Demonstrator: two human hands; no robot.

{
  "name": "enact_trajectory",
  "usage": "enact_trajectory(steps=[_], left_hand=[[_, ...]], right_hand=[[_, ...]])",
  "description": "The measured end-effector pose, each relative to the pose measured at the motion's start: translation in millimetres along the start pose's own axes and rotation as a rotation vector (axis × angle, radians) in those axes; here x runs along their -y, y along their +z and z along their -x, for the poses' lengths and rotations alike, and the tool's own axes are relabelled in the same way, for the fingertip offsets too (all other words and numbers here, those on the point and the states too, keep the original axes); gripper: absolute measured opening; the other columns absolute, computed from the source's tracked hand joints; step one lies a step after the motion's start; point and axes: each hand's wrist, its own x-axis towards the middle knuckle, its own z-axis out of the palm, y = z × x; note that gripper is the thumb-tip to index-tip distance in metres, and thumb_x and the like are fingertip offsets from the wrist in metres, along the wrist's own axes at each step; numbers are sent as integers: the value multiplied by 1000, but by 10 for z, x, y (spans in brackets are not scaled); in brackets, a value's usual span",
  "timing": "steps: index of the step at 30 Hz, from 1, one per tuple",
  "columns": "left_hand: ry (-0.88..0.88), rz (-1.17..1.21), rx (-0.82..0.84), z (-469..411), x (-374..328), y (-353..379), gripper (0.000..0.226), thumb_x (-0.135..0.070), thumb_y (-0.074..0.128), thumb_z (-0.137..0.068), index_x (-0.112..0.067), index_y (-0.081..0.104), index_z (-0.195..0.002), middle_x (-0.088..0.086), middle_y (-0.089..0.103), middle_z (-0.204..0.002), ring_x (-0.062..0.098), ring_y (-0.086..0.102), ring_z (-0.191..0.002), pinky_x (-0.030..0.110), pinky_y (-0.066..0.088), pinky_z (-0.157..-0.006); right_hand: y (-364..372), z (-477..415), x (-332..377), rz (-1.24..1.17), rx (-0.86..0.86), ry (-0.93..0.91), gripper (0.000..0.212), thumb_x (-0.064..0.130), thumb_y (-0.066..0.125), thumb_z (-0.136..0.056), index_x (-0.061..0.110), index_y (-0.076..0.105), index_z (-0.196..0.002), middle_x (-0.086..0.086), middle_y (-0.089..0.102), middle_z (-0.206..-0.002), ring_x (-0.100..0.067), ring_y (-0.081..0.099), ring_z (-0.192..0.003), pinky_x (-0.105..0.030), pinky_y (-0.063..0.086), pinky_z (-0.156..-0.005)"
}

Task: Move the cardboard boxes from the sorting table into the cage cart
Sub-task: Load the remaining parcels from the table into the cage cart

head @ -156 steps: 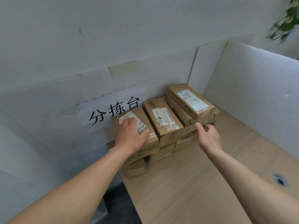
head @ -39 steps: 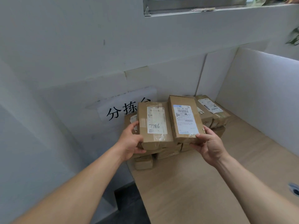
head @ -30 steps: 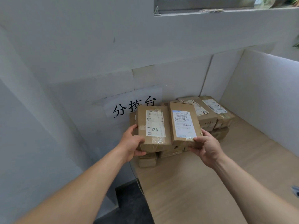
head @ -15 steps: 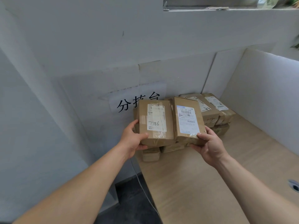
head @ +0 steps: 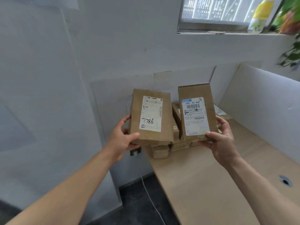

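Light wood forms the top of the sorting table [head: 203,184], which fills the lower right of the view, and a round cable hole [head: 285,181] sits in it near the right edge. White partition panels [head: 259,98] stand along its back and right side, and a pale grey wall [head: 113,46] rises behind them. High on the right is a window [head: 215,8]; on its sill stand a bottle [head: 259,15] with yellow on it and a leafy plant [head: 290,18], both blurred. Left of the table the floor [head: 129,208] is dark, and a thin white cable [head: 151,197] runs down across it from a small plug [head: 135,152] on the wall. The left hand [head: 121,140] grips the left box [head: 151,116] at its lower left corner, thumb on the front face and fingers curled behind. This box is held in the air near the table's left edge. Its white label carries a faded barcode and the handwritten number "7786" in black. The right hand [head: 222,140] grips the right box [head: 197,114] at its lower right corner, thumb across the front and fingers round the side, above the table. Its label has a blue strip on top, the printed code "530- D5 A68" and barcodes; the smaller print I cannot read. The two held boxes are apart, with a gap between them. Behind and below them a stack of boxes [head: 162,151] lies on the far left corner of the table, near the panels.
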Motion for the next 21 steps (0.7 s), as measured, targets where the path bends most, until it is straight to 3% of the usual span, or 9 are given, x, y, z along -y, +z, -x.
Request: enact_trajectory(steps=[5, 10, 14, 17, 21], left_hand=[[90, -11, -16, 415, -164, -255, 73, 5, 66, -91, -42, 43, -142, 15, 69, -115, 29, 72, -99, 46, 62, -77], [135, 0, -79, 841, -255, -447, 77, 12, 66, -86, -51, 49, -126, 14, 69, -113, 32, 72, -99, 42, 61, -74], [162, -5, -154, 1202, -272, -566, 82, 16, 65, -84, -49, 47, -131, 17, 68, -115, 36, 71, -102, 46, 60, -78], [176, 1, -209, 1519, -258, -584, 83, 17, 64, -84, -45, 45, -134, 18, 68, -116, 37, 71, -102, 49, 60, -81], [187, -15, -307, 1994, -183, -529, 83, 18, 66, -83, -42, 45, -137, 19, 69, -114, 37, 71, -102, 54, 60, -85]], right_hand=[[126, 313, 168, 22, 84, -116, 64, -18, 44, -91, 25, 42, -139, -1, 76, -103, -35, 71, -102, -56, 58, -75], [240, 506, 277, -27, 173, -172, 63, -19, 44, -91, 26, 43, -136, -2, 75, -105, -31, 72, -99, -42, 63, -61], [303, 628, 345, -72, 270, -181, 62, -19, 42, -93, 31, 47, -128, 0, 74, -111, -33, 71, -105, -41, 64, -61], [315, 720, 361, -112, 327, -173, 62, -20, 41, -93, 24, 44, -136, -3, 70, -119, -34, 69, -109, -37, 63, -58], [321, 895, 332, -163, 410, -142, 63, -21, 38, -93, 21, 42, -140, 3, 73, -113, -24, 73, -102, -34, 63, -58]])
